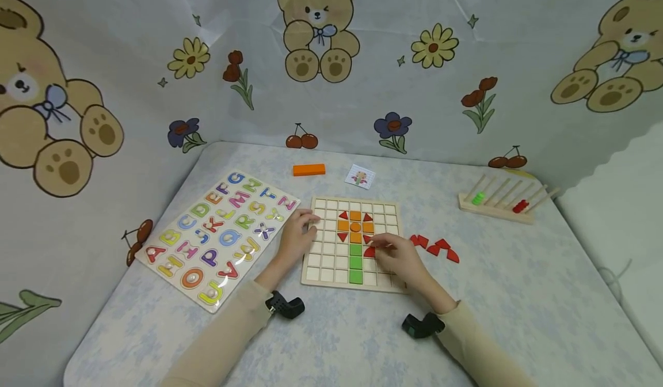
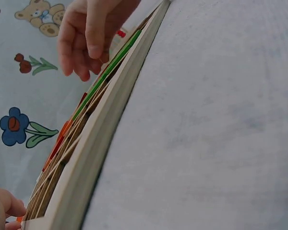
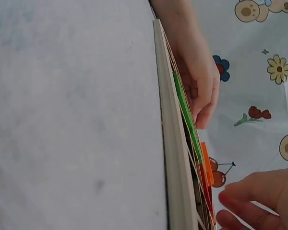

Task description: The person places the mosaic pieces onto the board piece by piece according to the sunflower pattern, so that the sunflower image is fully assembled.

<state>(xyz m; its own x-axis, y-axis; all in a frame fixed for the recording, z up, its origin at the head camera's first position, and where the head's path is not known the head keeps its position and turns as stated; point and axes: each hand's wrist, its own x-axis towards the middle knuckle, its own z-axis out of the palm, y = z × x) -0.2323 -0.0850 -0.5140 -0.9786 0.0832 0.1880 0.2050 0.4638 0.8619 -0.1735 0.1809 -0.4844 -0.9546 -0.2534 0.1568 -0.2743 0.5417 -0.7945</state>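
A wooden grid board (image 1: 321,260) holds orange, green and red pieces: orange squares round an orange disc (image 1: 355,227), red triangles, and a column of green squares (image 1: 355,262). My left hand (image 1: 296,237) rests at the board's left edge, fingertips on its rim. Over the right half is my right hand (image 1: 399,260), its fingertips at a red quarter-circle piece (image 1: 369,252) beside the top green square. The fingers partly cover that piece. In the right wrist view the thumb and fingers of my right hand (image 3: 259,199) stand apart close to the board's edge.
Several loose red pieces (image 1: 435,247) lie right of the board. A letter puzzle board (image 1: 171,243) lies at the left. Behind are an orange block (image 1: 309,170) and a small picture card (image 1: 359,176). A peg rack (image 1: 492,208) with green and red beads stands at back right.
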